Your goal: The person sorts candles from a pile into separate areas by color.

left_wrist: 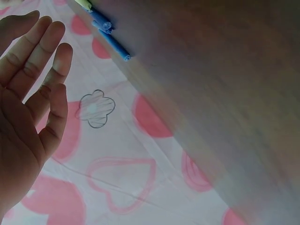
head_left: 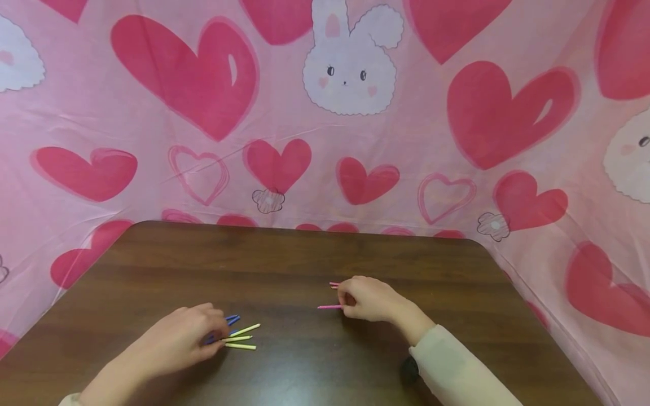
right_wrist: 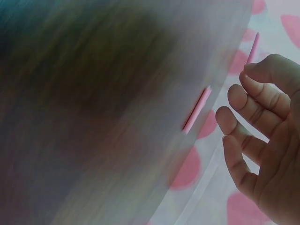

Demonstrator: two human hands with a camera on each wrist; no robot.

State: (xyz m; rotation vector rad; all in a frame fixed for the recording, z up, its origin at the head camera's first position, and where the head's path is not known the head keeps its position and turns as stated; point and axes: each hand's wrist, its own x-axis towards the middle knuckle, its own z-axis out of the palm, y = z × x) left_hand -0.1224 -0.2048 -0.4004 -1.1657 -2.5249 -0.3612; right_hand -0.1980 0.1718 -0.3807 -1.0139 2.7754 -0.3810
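My right hand point(head_left: 368, 299) pinches a thin pink stick point(head_left: 329, 307) between thumb and index finger, its other fingers loosely bent. In the right wrist view, this pink stick point(right_wrist: 253, 48) points up from the fingertips. More pink sticks point(head_left: 333, 284) show beyond that hand, partly hidden by it. At the left, my left hand point(head_left: 188, 338) hovers over a small group of yellow sticks point(head_left: 241, 338) and blue sticks point(head_left: 234, 320). Its fingers look relaxed in the left wrist view, with nothing visible between them; blue sticks point(left_wrist: 115, 44) lie past the fingertips.
A dark brown wooden table point(head_left: 284, 265) spreads under both hands. Behind it and along its sides hangs a pink cloth point(head_left: 294, 124) printed with hearts and rabbits. Something round and black point(head_left: 409, 370) sits by the right sleeve.
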